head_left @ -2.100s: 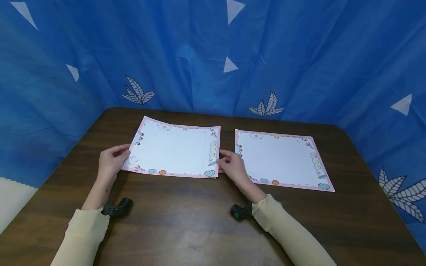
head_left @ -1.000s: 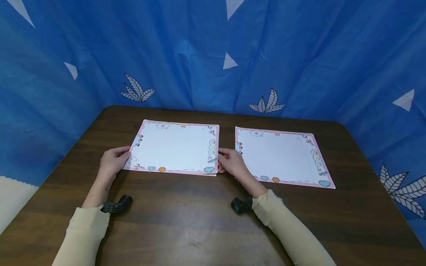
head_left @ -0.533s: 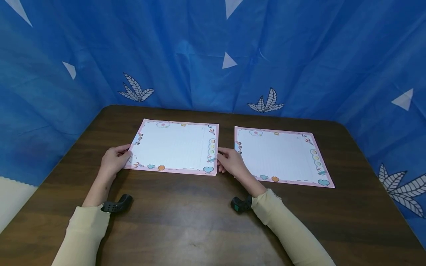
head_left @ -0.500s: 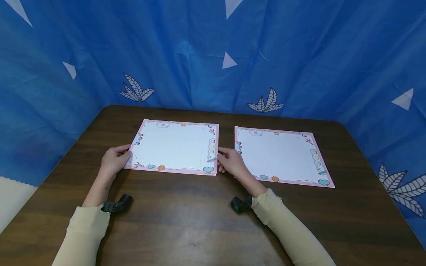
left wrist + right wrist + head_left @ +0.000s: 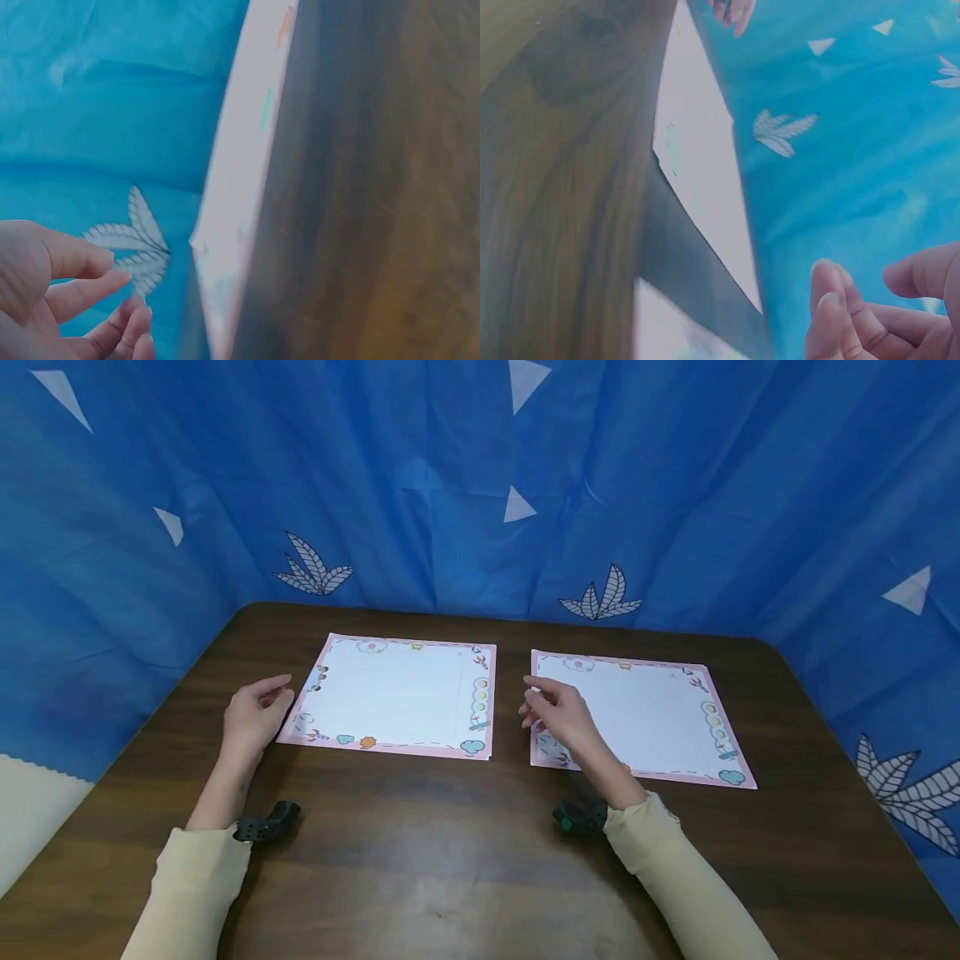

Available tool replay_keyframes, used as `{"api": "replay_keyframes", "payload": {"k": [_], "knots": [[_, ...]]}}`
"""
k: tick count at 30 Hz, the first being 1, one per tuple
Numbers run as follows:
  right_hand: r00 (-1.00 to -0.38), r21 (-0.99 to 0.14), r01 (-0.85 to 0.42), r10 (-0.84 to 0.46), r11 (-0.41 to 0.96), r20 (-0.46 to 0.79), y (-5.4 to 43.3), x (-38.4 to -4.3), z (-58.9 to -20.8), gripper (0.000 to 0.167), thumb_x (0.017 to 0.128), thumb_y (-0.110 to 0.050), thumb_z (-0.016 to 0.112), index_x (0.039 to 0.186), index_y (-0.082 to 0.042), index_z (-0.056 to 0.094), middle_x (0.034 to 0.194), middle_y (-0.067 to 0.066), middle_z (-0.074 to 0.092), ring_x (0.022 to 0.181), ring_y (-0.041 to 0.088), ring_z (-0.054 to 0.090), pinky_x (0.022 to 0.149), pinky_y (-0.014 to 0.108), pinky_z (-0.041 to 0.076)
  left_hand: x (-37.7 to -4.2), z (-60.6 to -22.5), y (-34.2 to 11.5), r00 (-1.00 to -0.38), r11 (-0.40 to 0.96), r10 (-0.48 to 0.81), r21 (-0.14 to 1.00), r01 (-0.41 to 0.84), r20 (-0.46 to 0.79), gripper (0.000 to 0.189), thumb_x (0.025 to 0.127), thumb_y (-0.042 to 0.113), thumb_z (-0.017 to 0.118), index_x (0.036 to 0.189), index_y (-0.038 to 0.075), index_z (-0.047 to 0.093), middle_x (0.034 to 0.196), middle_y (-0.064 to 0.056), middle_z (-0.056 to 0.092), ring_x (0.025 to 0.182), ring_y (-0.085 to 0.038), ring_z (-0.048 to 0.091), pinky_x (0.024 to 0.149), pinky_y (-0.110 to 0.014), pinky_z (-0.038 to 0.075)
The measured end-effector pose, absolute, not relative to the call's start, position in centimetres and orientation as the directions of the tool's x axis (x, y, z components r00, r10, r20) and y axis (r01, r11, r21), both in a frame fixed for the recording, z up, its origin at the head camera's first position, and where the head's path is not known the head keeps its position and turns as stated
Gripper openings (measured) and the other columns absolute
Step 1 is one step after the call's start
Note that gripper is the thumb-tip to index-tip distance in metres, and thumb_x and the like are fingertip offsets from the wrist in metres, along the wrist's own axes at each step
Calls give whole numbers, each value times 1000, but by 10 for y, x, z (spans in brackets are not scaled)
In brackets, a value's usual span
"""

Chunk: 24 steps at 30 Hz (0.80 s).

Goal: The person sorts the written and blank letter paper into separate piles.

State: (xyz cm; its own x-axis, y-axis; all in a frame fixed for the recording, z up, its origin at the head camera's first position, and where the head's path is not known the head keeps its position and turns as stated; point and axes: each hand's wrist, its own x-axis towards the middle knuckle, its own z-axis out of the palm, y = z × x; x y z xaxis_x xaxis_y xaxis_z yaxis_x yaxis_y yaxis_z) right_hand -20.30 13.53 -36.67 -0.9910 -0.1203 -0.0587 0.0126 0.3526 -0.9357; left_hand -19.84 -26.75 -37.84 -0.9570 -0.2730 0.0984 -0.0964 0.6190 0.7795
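Observation:
Two stacks of pink-bordered, lined stationery paper lie flat, side by side on the table. My left hand (image 5: 253,717) is just beside the near left edge of the left paper (image 5: 390,693), with relaxed fingers and nothing between them. In the left wrist view the left hand (image 5: 75,296) is apart from the paper (image 5: 240,165). My right hand (image 5: 562,714) hovers over the left edge of the right paper (image 5: 637,714), hiding part of its border. Thumb and fingers stand apart and empty in the right wrist view, where the left paper (image 5: 701,150) also shows.
The dark brown wooden table (image 5: 420,852) has rounded far corners. A blue curtain (image 5: 420,485) with white triangles and leaf prints hangs behind it and along its sides. A dark device (image 5: 266,822) sits on the left wrist, another device (image 5: 581,817) on the right.
Both hands have let go of the left paper, which lies flat. My right hand has moved right, to the right paper's left edge. The left hand has barely shifted.

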Motion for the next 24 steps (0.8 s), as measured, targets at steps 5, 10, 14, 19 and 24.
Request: {"api": "replay_keyframes", "payload": {"k": [5,10,14,19,24], "knots": [[-998,-903,-29,-62,428,3,180,-188,-354,39,98,-17,49,133,-1,50,94,17,64,79,26,62,69,31,51,-192,-357,-242,-949,672,-214,740,29,231,37,95,14,51,127,-4,55,116,-25,51,104,-39,47,86,-50,39],[-995,-885,-64,35,462,91,236,-176,-362,38,98,-24,48,130,-3,54,94,14,65,80,19,62,69,26,49,-194,-345,-203,-967,628,-107,770,114,231,36,95,13,53,127,-2,55,120,-23,52,108,-37,49,91,-50,40],[-986,-887,-73,100,456,132,290,-176,-389,39,97,-32,50,128,-10,57,95,9,66,82,16,62,68,24,48,-204,-348,-171,-971,590,-20,787,180,237,35,94,10,55,126,-2,56,121,-21,55,109,-33,51,93,-47,40],[-962,-866,0,237,500,137,345,-177,-420,44,94,-46,47,129,-20,57,101,6,65,86,16,61,69,20,46,-213,-348,-127,-978,533,47,823,198,205,35,94,11,56,127,1,56,124,-16,56,110,-28,52,94,-43,40],[-938,-872,140,346,470,36,369,-165,-407,54,92,-54,43,134,-22,53,110,2,62,92,15,57,74,21,44,-218,-354,-81,-981,417,128,889,189,148,32,93,9,57,124,-1,59,119,-13,60,106,-25,54,91,-36,43]]}}
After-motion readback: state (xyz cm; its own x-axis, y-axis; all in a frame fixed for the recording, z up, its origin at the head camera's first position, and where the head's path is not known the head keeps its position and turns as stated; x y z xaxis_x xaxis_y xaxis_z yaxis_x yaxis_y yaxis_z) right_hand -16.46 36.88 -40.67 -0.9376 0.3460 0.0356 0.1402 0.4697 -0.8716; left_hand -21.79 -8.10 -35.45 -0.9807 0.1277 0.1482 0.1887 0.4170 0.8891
